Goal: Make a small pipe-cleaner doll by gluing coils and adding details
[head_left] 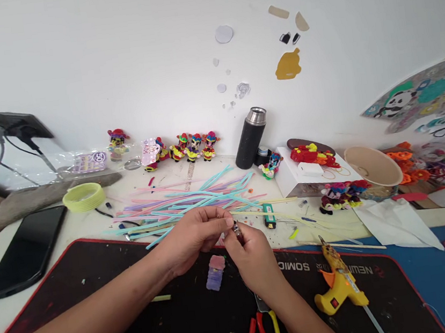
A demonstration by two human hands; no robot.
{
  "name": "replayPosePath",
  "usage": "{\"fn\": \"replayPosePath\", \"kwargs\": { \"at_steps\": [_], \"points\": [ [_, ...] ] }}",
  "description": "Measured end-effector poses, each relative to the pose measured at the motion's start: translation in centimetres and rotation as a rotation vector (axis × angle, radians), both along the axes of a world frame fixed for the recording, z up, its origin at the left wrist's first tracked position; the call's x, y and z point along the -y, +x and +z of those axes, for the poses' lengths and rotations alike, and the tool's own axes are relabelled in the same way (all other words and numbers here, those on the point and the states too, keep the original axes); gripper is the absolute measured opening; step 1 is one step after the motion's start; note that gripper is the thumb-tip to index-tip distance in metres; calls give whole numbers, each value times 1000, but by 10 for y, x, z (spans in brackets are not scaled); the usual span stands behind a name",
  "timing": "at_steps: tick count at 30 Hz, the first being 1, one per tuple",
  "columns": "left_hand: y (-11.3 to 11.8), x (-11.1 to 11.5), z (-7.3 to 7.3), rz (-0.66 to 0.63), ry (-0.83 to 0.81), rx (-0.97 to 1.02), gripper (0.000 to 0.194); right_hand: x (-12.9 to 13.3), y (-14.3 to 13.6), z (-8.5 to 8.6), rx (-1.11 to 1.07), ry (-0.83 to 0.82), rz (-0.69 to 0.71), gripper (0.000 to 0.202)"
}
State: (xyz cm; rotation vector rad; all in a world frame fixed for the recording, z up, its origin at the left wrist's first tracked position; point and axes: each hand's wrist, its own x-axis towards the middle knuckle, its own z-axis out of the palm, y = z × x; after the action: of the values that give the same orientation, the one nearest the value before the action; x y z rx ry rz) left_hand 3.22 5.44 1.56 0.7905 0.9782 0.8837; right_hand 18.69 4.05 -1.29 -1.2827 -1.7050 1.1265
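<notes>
My left hand and my right hand meet over the back edge of the black mat, fingertips pinched close together. A small shiny, dark-silver thing shows at the fingers of my right hand; I cannot tell whether it is a ring or a part being held. What my left fingertips pinch is hidden. Below the hands lies a small pink and purple fuzzy piece. Red- and yellow-handled pliers lie partly under my right forearm. Pastel pipe cleaners spread out behind my hands.
A yellow glue gun rests at the right of the mat. Behind stand a black thermos, a white box and several fuzzy dolls. At left are a phone and a yellow-green ring-shaped roll.
</notes>
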Motion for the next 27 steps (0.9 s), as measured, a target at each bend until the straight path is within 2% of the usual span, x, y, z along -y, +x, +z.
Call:
{"fn": "replayPosePath", "kwargs": {
  "at_steps": [19, 27],
  "points": [
    [-2, -1, -1, -17, 13, -19, 39, -2, 1, -1, 6, -10, -5, 32],
    [-5, 0, -1, 10, 29, 17, 40, -2, 7, -4, -198, -92, 50, 36]
  ]
}}
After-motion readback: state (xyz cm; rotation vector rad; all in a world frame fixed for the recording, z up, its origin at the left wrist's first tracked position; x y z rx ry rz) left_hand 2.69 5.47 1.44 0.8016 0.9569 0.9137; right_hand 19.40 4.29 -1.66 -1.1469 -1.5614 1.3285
